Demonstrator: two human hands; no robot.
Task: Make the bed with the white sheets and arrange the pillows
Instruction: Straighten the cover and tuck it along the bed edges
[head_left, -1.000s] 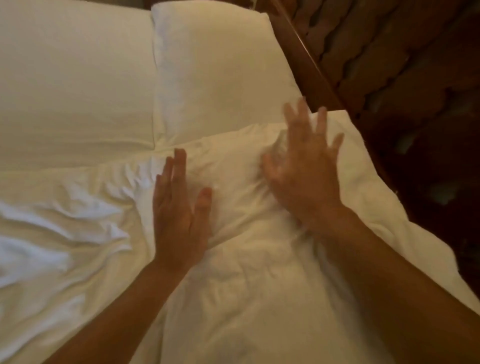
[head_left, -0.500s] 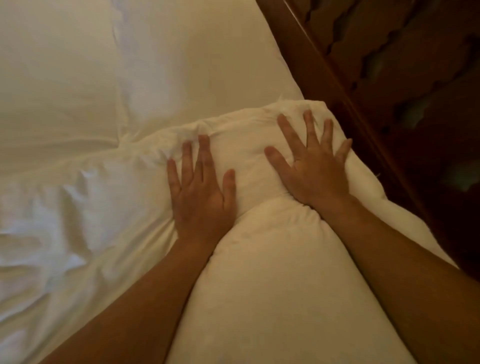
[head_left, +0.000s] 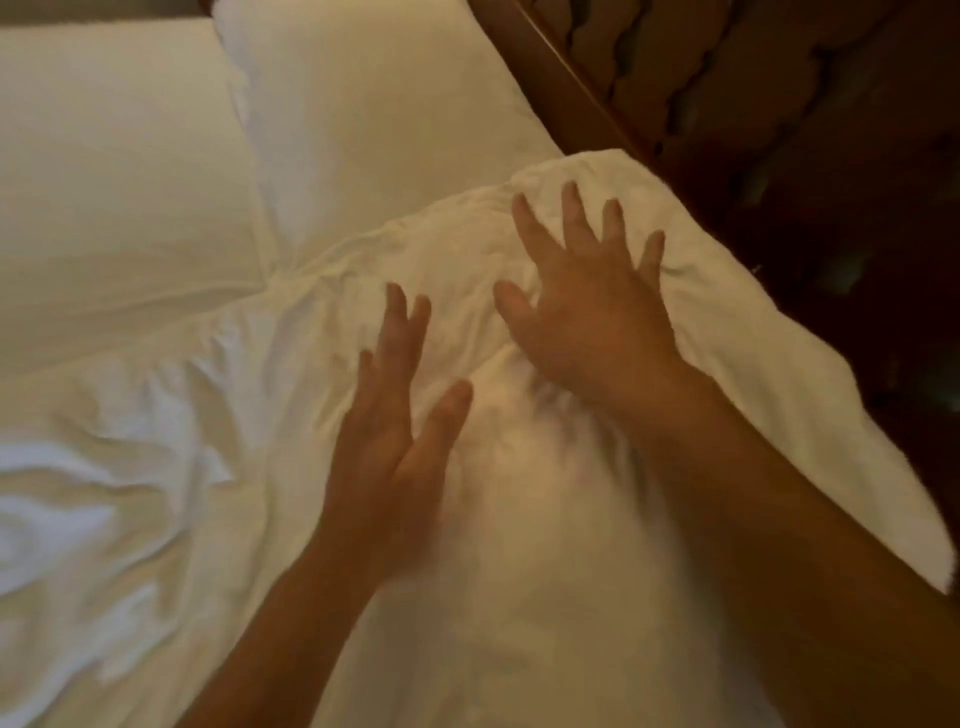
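Dim bedroom. Bed (head_left: 130, 467) fills the view, with a dark wood frame (head_left: 561, 93) along its right side and dark floor (head_left: 810, 156) beyond. The white sheet (head_left: 104, 519) left of the left grip is heavily creased. Two white pillows lie flat at the head, touching side by side. The left pillow (head_left: 114, 182) is well ahead and left of both grips. The right pillow (head_left: 374, 130) is straight ahead of the left grip.

A puffy white duvet (head_left: 753, 374) (may be a pillow, can't tell) lies under both grips. Its long axis runs from the bottom of the view up toward the frame, and its far edge (head_left: 571, 166) touches the right pillow.

Right grip (head_left: 592, 322): holds nothing, fingers (head_left: 571, 208) straight and spread, palm down on the duvet near the far edge. It is the nearer grip to that edge. Left grip (head_left: 389, 457): holds nothing, fingers straight and together, blurred, over the duvet's left flank. Can't tell if it is touching or just above.

Judgement: this is the smoothing or plumping step. The duvet top is rumpled just ahead of the right grip. The next stroke likely goes forward along the long axis toward the pillows. The sheet to the left is not yet flat.
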